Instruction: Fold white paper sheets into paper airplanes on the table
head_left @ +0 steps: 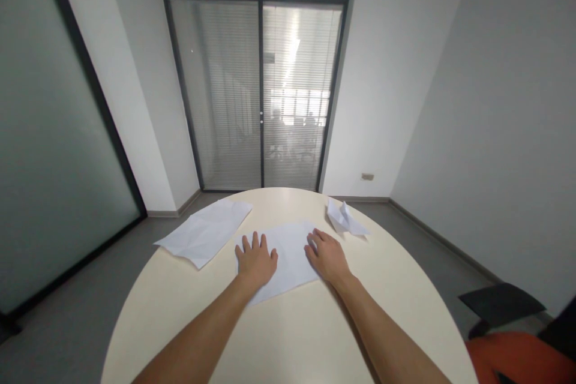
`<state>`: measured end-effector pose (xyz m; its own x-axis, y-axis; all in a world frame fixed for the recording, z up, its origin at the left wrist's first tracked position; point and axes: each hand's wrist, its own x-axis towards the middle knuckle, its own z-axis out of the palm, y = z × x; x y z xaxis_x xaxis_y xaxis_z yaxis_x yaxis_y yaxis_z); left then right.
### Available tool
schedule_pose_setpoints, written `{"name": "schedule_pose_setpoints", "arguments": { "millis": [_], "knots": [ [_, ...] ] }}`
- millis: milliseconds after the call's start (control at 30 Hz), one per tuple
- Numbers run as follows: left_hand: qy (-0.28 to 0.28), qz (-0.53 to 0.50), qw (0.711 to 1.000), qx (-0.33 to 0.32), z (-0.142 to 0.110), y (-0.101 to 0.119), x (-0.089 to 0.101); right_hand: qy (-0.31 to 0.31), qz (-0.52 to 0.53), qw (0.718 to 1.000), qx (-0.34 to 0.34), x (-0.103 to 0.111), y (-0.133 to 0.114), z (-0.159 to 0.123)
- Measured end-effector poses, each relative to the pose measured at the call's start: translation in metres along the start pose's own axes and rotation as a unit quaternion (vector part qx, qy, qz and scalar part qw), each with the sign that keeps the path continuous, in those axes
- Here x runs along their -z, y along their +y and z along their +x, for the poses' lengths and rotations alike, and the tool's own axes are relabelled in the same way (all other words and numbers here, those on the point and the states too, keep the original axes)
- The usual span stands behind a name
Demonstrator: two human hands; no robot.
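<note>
A white sheet of paper (290, 258) lies flat on the round cream table (288, 336) in front of me. On its left part rests my left hand (256, 261), palm down with the fingers spread. My right hand (328, 255) lies over the sheet's right edge, its fingers stretched forward and slightly bent. Neither hand grips anything. To the left is a second white sheet (207, 231), creased, with one corner reaching past the table's edge. Beyond my right hand stands a folded piece of white paper (345, 218) with raised points.
An office chair with an orange seat (517, 357) and a black armrest (501, 303) stands at the lower right, close to the table. Behind the table is a glass sliding door (261, 96) with blinds. A frosted glass panel (58, 132) is at the left.
</note>
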<state>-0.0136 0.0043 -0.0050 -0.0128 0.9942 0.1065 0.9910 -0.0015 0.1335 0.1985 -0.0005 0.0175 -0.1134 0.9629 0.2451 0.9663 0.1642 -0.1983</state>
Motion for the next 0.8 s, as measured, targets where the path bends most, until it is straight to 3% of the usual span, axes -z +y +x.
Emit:
{"name": "schedule_pose_setpoints", "arguments": {
  "millis": [100, 167, 267, 367, 500, 633, 800],
  "knots": [
    [0.012, 0.001, 0.999, 0.031, -0.001, 0.000, -0.002, 0.008, 0.015, 1.000, 0.011, 0.001, -0.010, -0.004],
    [0.023, -0.003, 1.000, 0.013, -0.001, -0.001, -0.002, -0.030, 0.018, 0.999, 0.022, -0.002, -0.015, -0.007],
    [0.020, -0.015, 0.996, -0.090, 0.000, -0.004, 0.000, -0.091, 0.022, 0.995, 0.027, -0.008, -0.017, -0.010],
    [-0.010, -0.022, 0.986, -0.166, 0.001, -0.006, 0.001, -0.109, 0.026, 0.993, 0.020, -0.011, -0.012, -0.008],
    [0.004, -0.008, 0.992, -0.126, 0.000, -0.004, -0.002, -0.085, 0.019, 0.996, 0.012, -0.007, -0.009, -0.006],
    [0.045, -0.001, 0.996, -0.076, -0.001, -0.002, -0.002, -0.042, 0.038, 0.995, 0.084, 0.000, -0.017, -0.011],
    [0.105, 0.001, 0.992, -0.069, -0.001, -0.005, 0.006, -0.106, 0.068, 0.985, 0.122, 0.001, -0.023, -0.014]
  ]
}}
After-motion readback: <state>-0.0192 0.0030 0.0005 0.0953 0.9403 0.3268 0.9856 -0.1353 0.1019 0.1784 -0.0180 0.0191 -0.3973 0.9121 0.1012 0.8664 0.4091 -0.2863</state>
